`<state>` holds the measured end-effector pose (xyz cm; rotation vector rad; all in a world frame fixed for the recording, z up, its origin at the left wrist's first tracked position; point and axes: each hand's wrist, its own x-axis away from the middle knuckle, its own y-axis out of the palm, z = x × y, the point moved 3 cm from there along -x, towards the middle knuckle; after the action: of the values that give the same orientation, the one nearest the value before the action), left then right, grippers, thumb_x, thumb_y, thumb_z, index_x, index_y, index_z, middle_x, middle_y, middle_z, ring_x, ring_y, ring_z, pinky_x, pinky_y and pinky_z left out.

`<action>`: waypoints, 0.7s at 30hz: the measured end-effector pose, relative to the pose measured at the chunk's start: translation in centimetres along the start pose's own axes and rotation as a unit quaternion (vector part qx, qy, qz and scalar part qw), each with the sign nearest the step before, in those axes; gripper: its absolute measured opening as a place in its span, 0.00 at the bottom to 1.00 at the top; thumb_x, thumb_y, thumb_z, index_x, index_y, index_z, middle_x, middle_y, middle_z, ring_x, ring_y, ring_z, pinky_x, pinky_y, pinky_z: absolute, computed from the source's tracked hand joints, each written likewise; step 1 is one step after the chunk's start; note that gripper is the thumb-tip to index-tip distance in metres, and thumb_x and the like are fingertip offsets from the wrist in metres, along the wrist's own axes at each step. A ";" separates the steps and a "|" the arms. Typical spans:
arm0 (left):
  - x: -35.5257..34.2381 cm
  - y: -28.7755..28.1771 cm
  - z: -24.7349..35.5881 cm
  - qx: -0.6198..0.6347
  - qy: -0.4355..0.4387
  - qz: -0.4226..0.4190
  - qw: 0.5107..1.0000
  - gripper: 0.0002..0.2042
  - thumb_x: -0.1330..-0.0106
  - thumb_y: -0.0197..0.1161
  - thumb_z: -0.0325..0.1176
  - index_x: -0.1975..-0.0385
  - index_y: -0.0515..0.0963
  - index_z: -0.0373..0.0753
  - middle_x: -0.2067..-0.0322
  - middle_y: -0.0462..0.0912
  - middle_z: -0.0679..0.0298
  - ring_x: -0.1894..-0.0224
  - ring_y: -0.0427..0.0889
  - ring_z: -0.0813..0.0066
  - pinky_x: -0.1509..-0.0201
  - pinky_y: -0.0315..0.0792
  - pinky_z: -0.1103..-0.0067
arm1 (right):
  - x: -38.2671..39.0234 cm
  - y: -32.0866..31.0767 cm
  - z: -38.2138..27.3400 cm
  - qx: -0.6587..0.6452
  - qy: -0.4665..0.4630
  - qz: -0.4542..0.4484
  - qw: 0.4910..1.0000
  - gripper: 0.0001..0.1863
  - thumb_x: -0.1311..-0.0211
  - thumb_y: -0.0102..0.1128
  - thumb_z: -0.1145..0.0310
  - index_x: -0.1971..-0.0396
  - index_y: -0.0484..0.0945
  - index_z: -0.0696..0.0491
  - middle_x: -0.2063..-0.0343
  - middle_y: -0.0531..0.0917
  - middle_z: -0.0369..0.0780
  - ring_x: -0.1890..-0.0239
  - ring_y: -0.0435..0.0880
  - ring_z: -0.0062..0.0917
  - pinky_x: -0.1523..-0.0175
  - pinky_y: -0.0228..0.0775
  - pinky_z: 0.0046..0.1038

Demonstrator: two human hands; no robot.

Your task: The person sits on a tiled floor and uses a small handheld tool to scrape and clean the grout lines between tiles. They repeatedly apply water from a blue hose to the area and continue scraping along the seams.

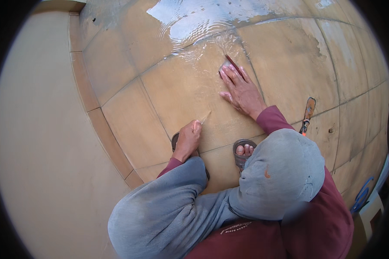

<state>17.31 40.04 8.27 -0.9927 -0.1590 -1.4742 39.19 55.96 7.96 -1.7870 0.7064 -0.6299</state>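
My right hand reaches forward over the wet floor, palm down. Its fingers press on a small whitish object with a narrow red-brown strip along it; the fingers cover most of it, so its kind is unclear. Closer to my body, my left hand is closed. A thin, pale, pointed sliver sticks out between its thumb and fingers, blurred and partly see-through. Below both hands lie large tan floor tiles with dark joints.
Shallow rippling water spreads across the far tiles. To my right lies a hand tool with a worn orange-brown handle. A pale wall with a tiled skirting runs along the left. A blue cord-like item sits at the right edge.
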 end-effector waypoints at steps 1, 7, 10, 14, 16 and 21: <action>0.8 -0.9 -0.6 0.009 -0.020 0.010 1.000 0.23 0.19 0.48 0.46 0.70 0.71 0.31 0.78 0.70 0.51 0.74 0.72 0.62 0.63 0.70 0.65 | 2.4 0.6 -1.3 -0.010 -0.001 -0.029 1.000 0.35 0.23 0.52 0.47 0.23 0.63 0.50 0.23 0.62 0.38 0.20 0.57 0.27 0.15 0.41 0.41; 3.2 -1.1 -1.5 0.054 -0.055 0.005 0.997 0.23 0.19 0.47 0.47 0.71 0.71 0.31 0.78 0.70 0.52 0.73 0.73 0.63 0.62 0.70 0.64 | 1.0 1.0 0.6 0.058 -0.035 -0.002 0.998 0.38 0.22 0.48 0.42 0.23 0.61 0.52 0.23 0.62 0.37 0.19 0.54 0.26 0.14 0.37 0.40; 2.2 -1.2 -0.2 0.030 -0.019 0.015 0.999 0.23 0.19 0.48 0.46 0.74 0.71 0.36 0.79 0.70 0.64 0.75 0.71 0.74 0.67 0.69 0.71 | -2.4 -0.2 0.7 0.087 0.026 -0.016 0.996 0.38 0.22 0.47 0.41 0.21 0.59 0.49 0.23 0.61 0.36 0.18 0.53 0.24 0.13 0.34 0.43; 3.9 -3.2 -1.4 0.042 -0.072 0.033 0.996 0.23 0.19 0.48 0.47 0.76 0.71 0.38 0.80 0.70 0.69 0.75 0.69 0.79 0.68 0.68 0.74 | 4.8 2.7 -1.9 0.047 -0.009 -0.043 0.998 0.35 0.21 0.47 0.45 0.23 0.63 0.50 0.24 0.64 0.38 0.19 0.56 0.26 0.15 0.36 0.49; 4.5 -3.5 -1.3 0.033 -0.087 0.025 0.995 0.23 0.19 0.48 0.47 0.72 0.71 0.34 0.79 0.69 0.61 0.73 0.70 0.71 0.64 0.69 0.69 | 4.5 2.1 -2.3 0.015 -0.016 -0.037 0.999 0.34 0.21 0.47 0.46 0.24 0.65 0.51 0.25 0.65 0.38 0.20 0.57 0.26 0.16 0.37 0.52; 1.7 -0.4 0.3 0.047 -0.029 -0.025 0.998 0.23 0.20 0.48 0.47 0.71 0.71 0.32 0.78 0.68 0.58 0.73 0.69 0.68 0.63 0.69 0.67 | -0.3 -0.1 0.9 0.098 0.046 -0.023 0.994 0.35 0.22 0.48 0.43 0.24 0.65 0.48 0.24 0.64 0.34 0.19 0.54 0.23 0.14 0.32 0.49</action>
<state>17.36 39.08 9.72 -0.9627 -0.2940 -1.4700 39.65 56.78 7.72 -1.6054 0.6435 -0.7894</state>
